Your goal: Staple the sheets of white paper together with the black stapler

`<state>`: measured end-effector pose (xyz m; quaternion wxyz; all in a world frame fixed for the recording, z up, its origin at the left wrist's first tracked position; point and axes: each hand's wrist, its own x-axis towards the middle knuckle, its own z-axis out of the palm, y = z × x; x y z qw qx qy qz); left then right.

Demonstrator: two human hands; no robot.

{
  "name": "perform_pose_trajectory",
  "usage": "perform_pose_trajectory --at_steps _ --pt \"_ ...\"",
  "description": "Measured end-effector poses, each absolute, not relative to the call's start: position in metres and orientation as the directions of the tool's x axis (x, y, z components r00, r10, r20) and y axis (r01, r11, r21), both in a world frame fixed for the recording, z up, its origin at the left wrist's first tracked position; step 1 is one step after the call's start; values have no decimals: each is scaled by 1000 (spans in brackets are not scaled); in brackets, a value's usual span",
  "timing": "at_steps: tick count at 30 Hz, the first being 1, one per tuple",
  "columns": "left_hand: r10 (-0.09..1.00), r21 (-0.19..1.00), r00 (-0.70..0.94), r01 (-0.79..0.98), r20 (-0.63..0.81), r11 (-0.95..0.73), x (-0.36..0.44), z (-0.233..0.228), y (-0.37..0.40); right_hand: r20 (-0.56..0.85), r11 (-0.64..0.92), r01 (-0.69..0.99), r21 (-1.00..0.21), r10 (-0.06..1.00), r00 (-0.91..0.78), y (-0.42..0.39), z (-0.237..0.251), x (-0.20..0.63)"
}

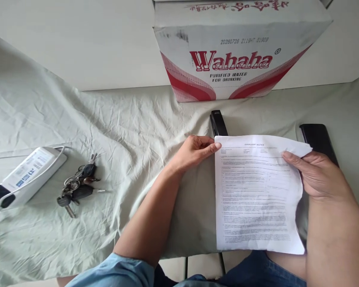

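Note:
A printed sheet of paper [257, 199], headed "OVERLEAF NOTES", is held up between my two hands, its lower edge hanging past the front edge of the cloth. My left hand [194, 149] pinches its top left corner, thumb in front. At the upper right, my right hand [317, 171] grips the side, and the corner there is bent. Whether more sheets lie behind it I cannot tell. Just beyond the paper's top edge lies a black stapler [218, 122], partly covered. A flat black object [318, 137], perhaps a phone or case, lies behind my right hand.
A Wahaha water carton [230, 63] stands at the back against a white wall [107, 48]. On the wrinkled pale green cloth [131, 119], a bunch of keys [80, 185] lies at left, beside a white box-like device [32, 171] with a cable over it.

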<state>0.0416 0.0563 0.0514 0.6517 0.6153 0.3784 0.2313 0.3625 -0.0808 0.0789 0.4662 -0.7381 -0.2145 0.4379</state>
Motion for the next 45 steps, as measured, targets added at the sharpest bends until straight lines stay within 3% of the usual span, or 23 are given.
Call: perform_pose_trajectory --at_steps 3,9,13,17,20,23,30,38,45 --pt "761 975 612 184 -215 127 43 47 58 -421 -446 -97 -890 720 551 -80 79 358" --pt "894 970 405 -62 -191 235 51 41 56 -358 -394 -78 -916 715 600 -73 76 358" --pt "914 954 334 -108 -230 280 52 47 57 -319 -363 -63 -930 709 629 -66 76 356" --pt "855 923 437 -123 -280 365 49 51 58 -247 -314 -33 -949 673 698 -62 78 352" --pt "807 947 532 -28 -256 319 49 48 57 -223 -296 -24 -955 663 715 -60 74 352" --pt "847 965 481 -12 -225 263 52 44 55 -208 -273 -25 -962 664 718 -61 68 352" --pt "904 923 341 -190 -258 335 58 43 52 -151 -229 44 -972 759 633 -64 61 348" --pt "835 884 478 -218 -272 413 59 35 58 31 -198 239 -950 706 708 -66 62 369" --pt "887 882 380 -278 -262 379 64 38 59 155 -131 311 -941 649 745 -74 71 379"
